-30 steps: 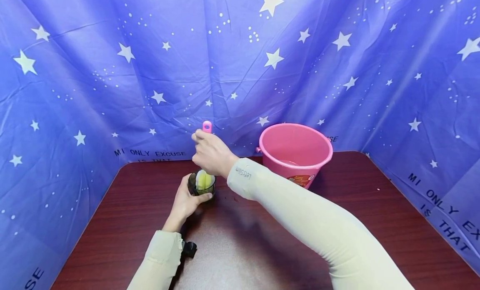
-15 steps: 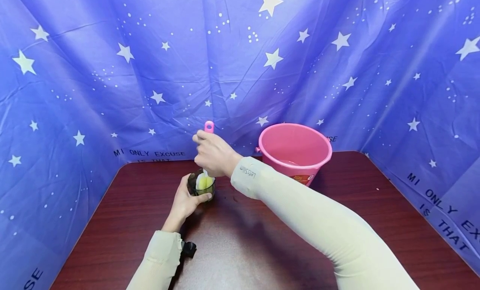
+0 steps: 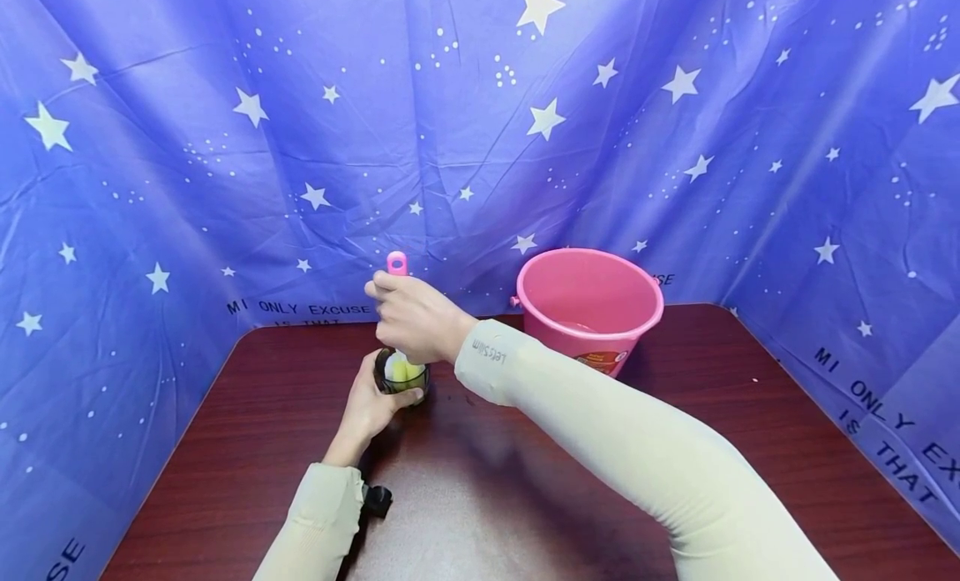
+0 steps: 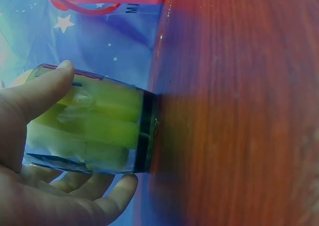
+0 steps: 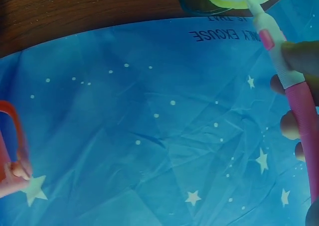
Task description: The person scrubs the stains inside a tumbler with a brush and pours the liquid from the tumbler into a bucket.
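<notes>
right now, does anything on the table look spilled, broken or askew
A small white speck on the dark table, right of the pink bucket, stands out by contrast; it's too small to identify. The glass in the left hand looks undamaged.

The brush (image 5: 300, 101) is in the glass (image 4: 146, 121) on the table (image 3: 480, 498), left of the bucket (image 3: 555, 346).

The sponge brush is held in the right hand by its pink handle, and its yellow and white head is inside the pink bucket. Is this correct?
Not quite: the head is not in the pink bucket but inside the dark see-through glass, as the left wrist view shows. The right hand does hold the sponge brush.
</notes>
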`<act>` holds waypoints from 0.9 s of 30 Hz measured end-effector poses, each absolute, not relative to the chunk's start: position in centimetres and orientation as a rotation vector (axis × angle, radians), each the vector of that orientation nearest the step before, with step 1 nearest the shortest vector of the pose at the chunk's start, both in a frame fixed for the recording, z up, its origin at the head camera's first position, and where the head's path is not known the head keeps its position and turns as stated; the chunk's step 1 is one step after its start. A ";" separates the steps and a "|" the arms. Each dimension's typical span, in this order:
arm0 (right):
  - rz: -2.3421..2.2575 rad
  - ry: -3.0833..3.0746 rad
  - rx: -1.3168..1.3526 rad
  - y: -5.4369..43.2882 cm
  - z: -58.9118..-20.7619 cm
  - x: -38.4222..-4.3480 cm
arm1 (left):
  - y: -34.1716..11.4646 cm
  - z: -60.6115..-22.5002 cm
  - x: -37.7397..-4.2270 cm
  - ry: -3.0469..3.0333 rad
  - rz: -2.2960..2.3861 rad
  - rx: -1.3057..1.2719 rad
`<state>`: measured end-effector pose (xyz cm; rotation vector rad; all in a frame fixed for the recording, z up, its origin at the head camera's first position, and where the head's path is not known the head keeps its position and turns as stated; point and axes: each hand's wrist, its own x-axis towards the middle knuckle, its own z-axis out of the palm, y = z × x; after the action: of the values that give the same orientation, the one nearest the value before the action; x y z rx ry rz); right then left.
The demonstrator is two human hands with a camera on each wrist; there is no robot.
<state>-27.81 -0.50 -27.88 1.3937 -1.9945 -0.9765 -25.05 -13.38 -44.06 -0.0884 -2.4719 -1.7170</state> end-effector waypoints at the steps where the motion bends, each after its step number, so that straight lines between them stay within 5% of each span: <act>1: -0.990 -1.981 1.397 -0.7 -27.8 -27.7 | -13.4 -44.1 -25.0 -2.470 -1.715 -0.095; 27: -1.061 -1.999 1.225 -2.6 -27.9 -28.5 | -13.3 -44.1 -25.0 -2.439 -1.744 -0.108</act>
<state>-28.53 -2.63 -27.85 1.2255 -1.9990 -1.0610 -24.97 -13.31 -44.14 -0.1075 -2.4388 -1.7436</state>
